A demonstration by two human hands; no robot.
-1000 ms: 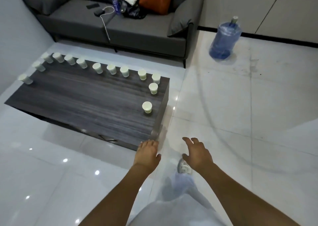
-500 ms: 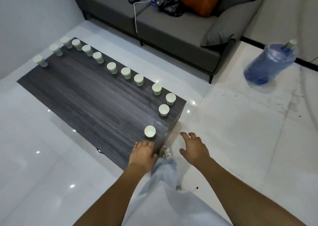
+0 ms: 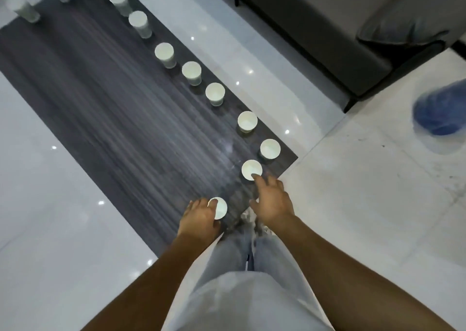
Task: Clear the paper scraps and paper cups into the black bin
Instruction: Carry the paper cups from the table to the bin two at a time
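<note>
Several white paper cups stand in a line along the far and right edges of the dark wood table (image 3: 121, 119). My left hand (image 3: 199, 218) curls its fingers and thumb round the nearest paper cup (image 3: 220, 207) at the table's near right edge. My right hand (image 3: 273, 201) reaches over the table corner with spread fingers, its index fingertip touching the rim of the second paper cup (image 3: 251, 169). More cups, such as the corner cup (image 3: 270, 148), stand beyond. The black bin and paper scraps are out of view.
A grey sofa (image 3: 327, 28) stands past the table at the top right. A blue water jug (image 3: 443, 111) lies blurred on the tiled floor at the right. My legs in light trousers (image 3: 247, 267) stand against the table's near corner.
I have stepped up to the table and the view has tilted down. Both hands moved forward: the left one closed round the nearest cup, the right one reached the second cup.
</note>
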